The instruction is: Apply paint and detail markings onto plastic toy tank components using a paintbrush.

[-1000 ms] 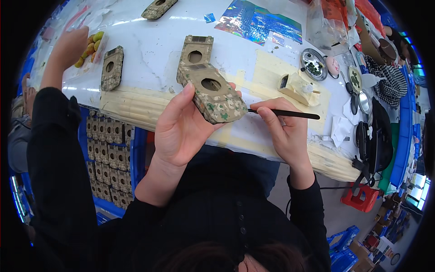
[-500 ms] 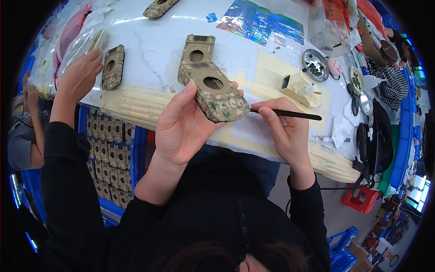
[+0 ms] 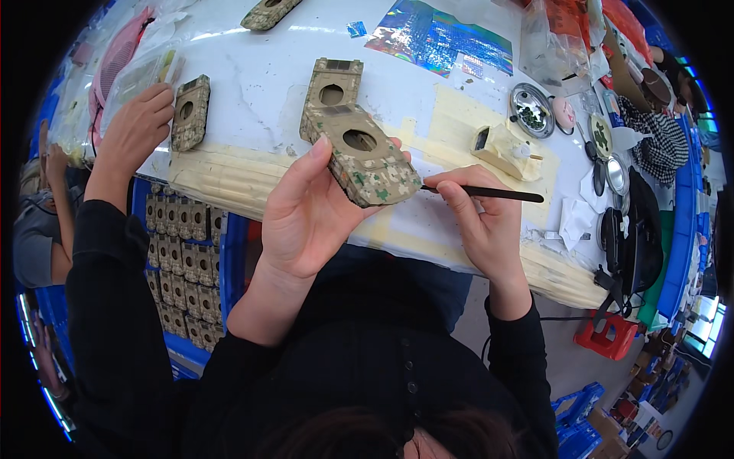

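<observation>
My left hand [image 3: 300, 203] is closed around a toy tank hull [image 3: 368, 162] in tan, brown and green camouflage, with a round hole in its top. The hull is held tilted above the table's front edge. Slim black tweezers [image 3: 489, 193] are pinched in my right hand [image 3: 489, 229], with their tip at the hull's right end. Behind the held hull, a second tank hull [image 3: 331, 93] lies on the table. Another hull [image 3: 191, 113] rests farther left, near a co-worker's hand [image 3: 138, 126]. My fingers under the held hull are partly hidden.
A blue crate [image 3: 140, 200] at lower left holds rows of similar hulls. On the right are a round metal dish [image 3: 530, 103] with small dark green pieces, a tape-wrapped block [image 3: 501, 149] and a black bag [image 3: 642, 229]. Shiny holographic sheets [image 3: 436, 37] lie at the back.
My hands, the hull and the tweezers have hardly moved. At the left, the co-worker's hand and the clear plastic beside it have shifted slightly.
</observation>
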{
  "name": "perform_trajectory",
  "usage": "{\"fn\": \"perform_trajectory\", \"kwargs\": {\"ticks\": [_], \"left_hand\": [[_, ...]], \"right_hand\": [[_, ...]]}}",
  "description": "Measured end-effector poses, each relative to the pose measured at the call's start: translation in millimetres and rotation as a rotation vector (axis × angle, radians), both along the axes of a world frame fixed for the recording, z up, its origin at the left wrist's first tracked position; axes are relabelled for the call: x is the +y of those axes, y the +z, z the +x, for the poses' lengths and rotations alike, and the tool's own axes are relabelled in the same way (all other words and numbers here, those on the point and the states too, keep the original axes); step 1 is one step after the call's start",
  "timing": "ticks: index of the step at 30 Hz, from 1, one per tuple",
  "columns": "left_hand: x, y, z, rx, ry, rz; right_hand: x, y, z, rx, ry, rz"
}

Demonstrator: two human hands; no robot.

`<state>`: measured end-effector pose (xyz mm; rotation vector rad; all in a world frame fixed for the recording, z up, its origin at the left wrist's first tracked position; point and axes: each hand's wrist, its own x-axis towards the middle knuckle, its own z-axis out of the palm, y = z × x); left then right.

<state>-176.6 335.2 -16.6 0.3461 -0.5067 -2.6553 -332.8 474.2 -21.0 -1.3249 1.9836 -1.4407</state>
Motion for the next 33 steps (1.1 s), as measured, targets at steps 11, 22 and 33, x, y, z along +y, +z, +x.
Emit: {"fn": "perform_trajectory", "kwargs": {"ticks": [11,22,33], "left_hand": [[1.0,1.1,-0.3,-0.009,0.006,0.0],[1.1,1.5,-0.3,-0.007,0.004,0.004],[0.6,1.8,-0.6,-0.005,0.001,-0.001]], "right_hand": [[0.5,-1.7,-0.3,0.02,-0.004,-0.022],[0.3,-3.8,-0.6,0.031,-0.005,-0.022],[-0.4,-3.1,0.0,0.002,-0.008,-0.034]]}}
